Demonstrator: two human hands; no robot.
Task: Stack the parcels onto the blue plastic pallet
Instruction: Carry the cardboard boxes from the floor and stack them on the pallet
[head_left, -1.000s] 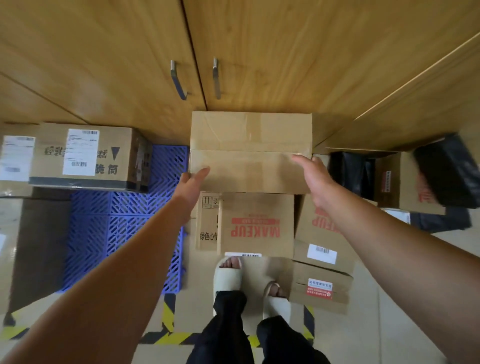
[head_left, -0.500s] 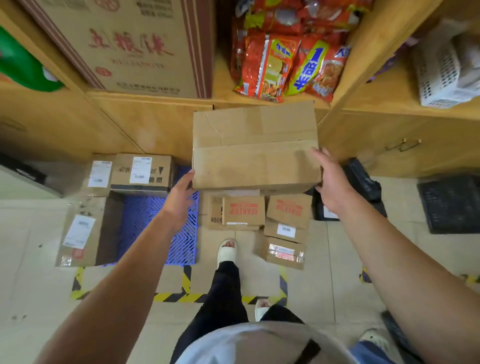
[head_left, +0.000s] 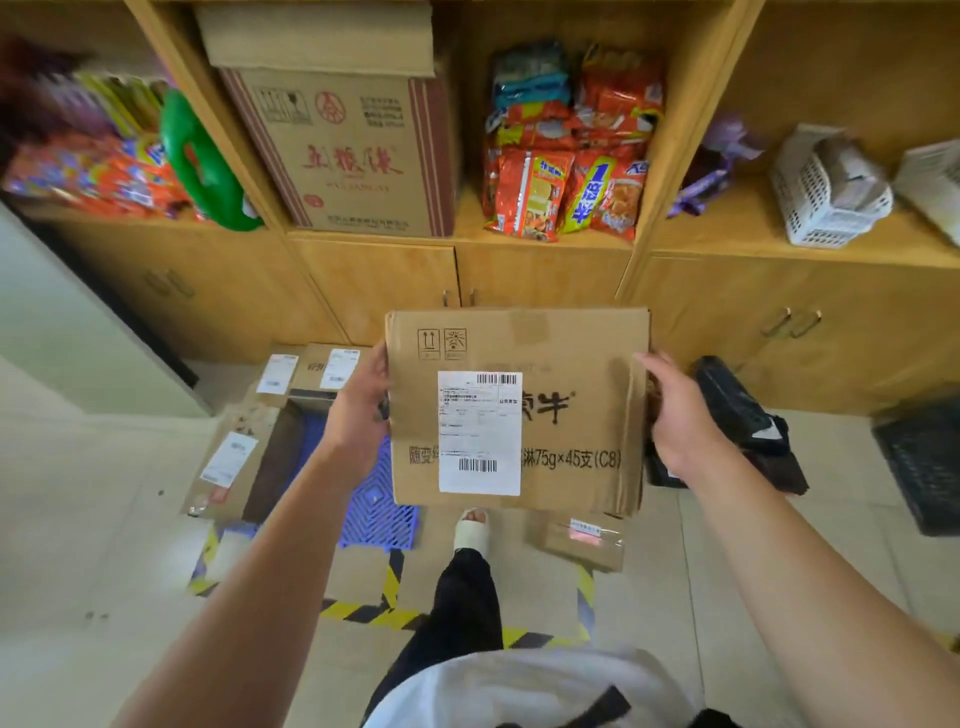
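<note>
While both hands hold it up off the floor, box (head_left: 519, 410) shows its labelled face to the camera; it is not yet on the pallet. Left hand (head_left: 358, 410) curls round the left edge; right hand (head_left: 675, 421) clamps the right edge, thumb on the front. Nothing supports the underside. Risk 1: box slips down between the palms, since the grip is side pressure only and the right-edge cardboard looks loose and layered. Risk 2: box hides the floor just ahead of the foot (head_left: 470, 535), so a step could catch the small parcel (head_left: 582, 538) or anything unseen behind it. Risk 3: pallet (head_left: 379, 509), down-left beyond the striped tape (head_left: 363, 613), is partly hidden and partly taken; a blind set-down could overhang or knock a neighbour. Count: hands 2; held box 1; pallet 1; parcels (head_left: 234, 457) on or against its left and far sides 3, each white-labelled; small parcel 1; black bag (head_left: 743, 421) at right 1; black crate (head_left: 924, 462) 1. Beyond: cabinet (head_left: 234, 291) and shelves (head_left: 727, 228), contents blurred, not counted.
</note>
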